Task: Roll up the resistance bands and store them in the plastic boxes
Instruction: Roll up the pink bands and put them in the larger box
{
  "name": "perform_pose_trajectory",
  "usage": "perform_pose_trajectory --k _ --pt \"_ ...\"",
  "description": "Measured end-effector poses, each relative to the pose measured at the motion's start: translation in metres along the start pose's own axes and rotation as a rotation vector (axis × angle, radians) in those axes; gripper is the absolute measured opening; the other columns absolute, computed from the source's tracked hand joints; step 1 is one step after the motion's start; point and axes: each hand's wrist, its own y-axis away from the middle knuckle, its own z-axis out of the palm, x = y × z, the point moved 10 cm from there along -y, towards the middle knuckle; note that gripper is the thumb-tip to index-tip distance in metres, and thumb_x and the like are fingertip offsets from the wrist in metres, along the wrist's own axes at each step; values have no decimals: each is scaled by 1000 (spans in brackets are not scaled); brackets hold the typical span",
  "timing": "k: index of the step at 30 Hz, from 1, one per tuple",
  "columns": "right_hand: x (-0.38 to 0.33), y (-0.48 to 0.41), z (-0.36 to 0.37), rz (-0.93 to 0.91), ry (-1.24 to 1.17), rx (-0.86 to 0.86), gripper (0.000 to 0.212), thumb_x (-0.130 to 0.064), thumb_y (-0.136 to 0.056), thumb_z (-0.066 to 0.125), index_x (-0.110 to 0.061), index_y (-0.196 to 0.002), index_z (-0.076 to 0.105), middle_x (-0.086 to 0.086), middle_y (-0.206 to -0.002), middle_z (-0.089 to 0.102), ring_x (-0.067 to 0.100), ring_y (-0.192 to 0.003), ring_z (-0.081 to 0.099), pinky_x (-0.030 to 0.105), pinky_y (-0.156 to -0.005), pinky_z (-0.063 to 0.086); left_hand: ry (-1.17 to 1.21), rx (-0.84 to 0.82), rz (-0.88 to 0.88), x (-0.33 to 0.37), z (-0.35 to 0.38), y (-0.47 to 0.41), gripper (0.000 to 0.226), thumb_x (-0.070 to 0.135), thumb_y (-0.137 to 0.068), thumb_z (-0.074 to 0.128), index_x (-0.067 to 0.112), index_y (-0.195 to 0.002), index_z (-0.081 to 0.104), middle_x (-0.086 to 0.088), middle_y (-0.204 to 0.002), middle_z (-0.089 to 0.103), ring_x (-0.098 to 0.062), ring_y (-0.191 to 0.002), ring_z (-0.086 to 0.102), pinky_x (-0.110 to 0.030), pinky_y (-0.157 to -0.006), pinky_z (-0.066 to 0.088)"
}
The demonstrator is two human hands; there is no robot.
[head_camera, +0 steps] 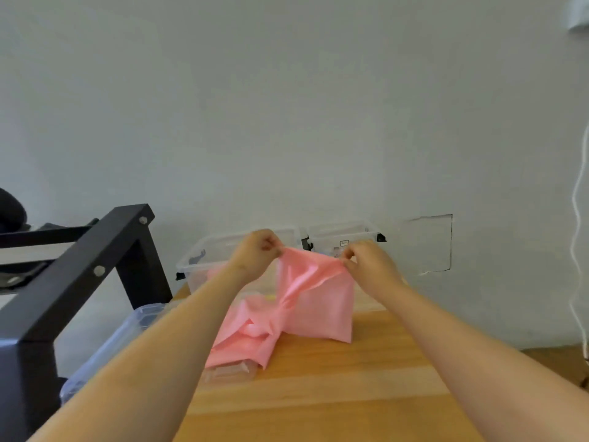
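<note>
Though crumpled, glossy pink band (pixel 318 301)

The band (pixel 312 301) is plain pink, glossy along its creases, with no print. The tabletop (pixel 350 393) is honey-coloured wood with straight paler and darker grain stripes. The left box (pixel 204 253) and right box (pixel 344 232) are clear plastic with black latches (pixel 381 238). A lid (pixel 111 342) looks faintly blue, though blurred. The frame (pixel 63 298) is black with silver bolts (pixel 99 270). The wall (pixel 287 106) is pale grey-white, the cable (pixel 577 218) white.
</note>
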Motion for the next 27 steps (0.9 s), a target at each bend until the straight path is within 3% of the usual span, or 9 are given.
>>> perform_pose_trajectory --k 2,6,11,15,18,20,23,27 --pt "-16 -14 -38 6 -39 93 13 -13 -90 54 -11 -87 67 4 -96 67 23 -97 57 34 -74 44 69 45 27 31 -28 -8 27 0 -89 60 17 -70 52 1 -65 56 3 -53 51 -9 -54 40" --pt "-50 -32 -107 -19 -72 243 15 -11 -93 49 -11 -92 64 0 -95 63 22 -95 55 34 -72 45 132 115 69 83 -77 -16 22 6 -90 58 18 -73 53 1 -69 64 -13 -68 60 -27 -69 47" --pt "-83 -41 -175 -37 -87 324 16 -14 -97 43 -14 -98 58 1 -96 61 20 -90 54 34 -70 44 177 127 153 148 -124 -10 17 3 -91 57 12 -77 56 -3 -69 67 -2 -56 64 -20 -64 49" --pt "-103 -44 -218 -67 -136 328 13 -11 -93 47 -16 -94 59 -1 -88 60 23 -83 58 34 -71 46 147 116 198 189 -158 -4 10 1 -86 64 9 -85 59 -6 -71 69 -13 -65 66 -26 -70 52" --pt "-120 -47 -245 -152 -308 262 24 1 -87 47 -20 -80 57 3 -77 61 21 -68 57 34 -67 48 130 102 222 218 -183 0 16 -3 -81 69 10 -87 62 -6 -75 66 -16 -72 63 -27 -76 52" --pt "-137 -46 -267 -229 -509 219 37 13 -84 40 -16 -71 58 6 -69 59 19 -63 56 31 -64 51 300 101 264 239 -202 3 18 -7 -83 66 10 -85 62 -4 -75 63 -14 -73 63 -27 -80 54" --pt "-151 -43 -295 -262 -735 208 42 18 -84 36 -9 -72 65 4 -75 61 11 -70 57 13 -64 52 601 93 306 254 -224 5 18 -9 -87 59 9 -84 61 -4 -77 65 -14 -74 66 -25 -81 57" --pt "-155 -49 -273 -232 -498 136 35 11 -84 43 -7 -87 73 9 -89 69 16 -78 61 22 -77 53 380 75 262 235 -210 0 23 -13 -88 54 5 -80 67 -8 -80 65 -16 -75 65 -24 -73 58"
